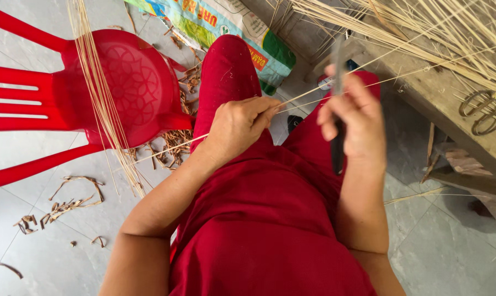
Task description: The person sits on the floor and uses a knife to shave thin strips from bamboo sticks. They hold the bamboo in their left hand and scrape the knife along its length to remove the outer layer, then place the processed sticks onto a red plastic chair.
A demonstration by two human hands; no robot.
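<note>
Left hand (240, 127) grip pinching thin reed strip (303, 97), right hand (353, 118) closed round blurred dark knife (338, 143), blade half hidden.

The chair (122, 87) is glossy red plastic with a moulded pattern in its seat. The strip (314, 94) pinched by the left hand (240, 129) is thin, pale, dry cane (smooth-looking). The floor (445, 252) is grey tile with a dull sheen; the worktop (451, 104) is rough, weathered wood.

Grey tiled floor (451, 252) – red plastic chair (122, 82), wooden bench (451, 104)
</note>
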